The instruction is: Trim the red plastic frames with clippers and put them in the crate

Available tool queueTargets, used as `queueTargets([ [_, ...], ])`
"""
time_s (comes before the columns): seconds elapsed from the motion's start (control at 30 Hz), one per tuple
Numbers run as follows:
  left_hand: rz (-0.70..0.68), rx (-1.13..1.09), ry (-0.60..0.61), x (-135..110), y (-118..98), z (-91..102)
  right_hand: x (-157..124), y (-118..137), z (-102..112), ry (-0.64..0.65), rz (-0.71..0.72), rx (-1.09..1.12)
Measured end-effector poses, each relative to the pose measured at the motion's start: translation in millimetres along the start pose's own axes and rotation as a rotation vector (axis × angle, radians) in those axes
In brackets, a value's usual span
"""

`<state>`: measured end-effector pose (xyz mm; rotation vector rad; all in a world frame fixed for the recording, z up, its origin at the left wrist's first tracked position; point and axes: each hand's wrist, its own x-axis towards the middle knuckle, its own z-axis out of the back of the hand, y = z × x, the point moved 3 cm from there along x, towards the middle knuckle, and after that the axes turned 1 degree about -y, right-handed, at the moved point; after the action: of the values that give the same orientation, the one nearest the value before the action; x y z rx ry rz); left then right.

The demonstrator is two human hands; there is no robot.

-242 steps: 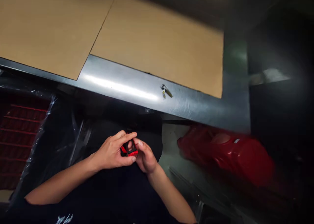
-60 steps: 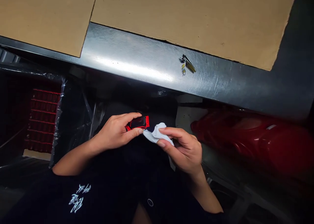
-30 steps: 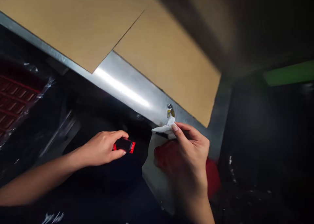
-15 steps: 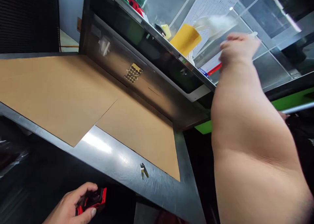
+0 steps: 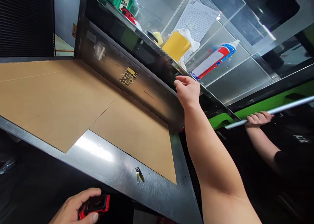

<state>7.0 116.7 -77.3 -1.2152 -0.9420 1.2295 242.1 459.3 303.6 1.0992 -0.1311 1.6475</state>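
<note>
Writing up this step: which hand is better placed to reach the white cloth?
The right hand: it is empty and raised just below the white cloth. The left hand sits low, gripping a red-and-black object.

Red-and-black toy car [image 5: 93,206]
</note>
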Motion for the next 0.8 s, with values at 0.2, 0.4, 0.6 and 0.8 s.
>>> queueTargets([
  [0.2, 0.064, -0.01, -0.064, -1, -61, 22.8, -201, 57, 4, 0.98, 0.251, 0.366],
  [0.4, 0.108, -0.055, 0.182, -11, -88, 31.5, -404, 43, 16, 0.983, -0.383, 0.757],
  [0.6, 0.141, 0.012, 0.425, -26, -74, -0.4, -507, 37, 36, 0.708, -0.972, 1.002],
  [0.8, 0.077, 0.167, 0.484, -30, -70, -22.1, -534, 42, 62, 0.628, -0.996, 1.039],
])
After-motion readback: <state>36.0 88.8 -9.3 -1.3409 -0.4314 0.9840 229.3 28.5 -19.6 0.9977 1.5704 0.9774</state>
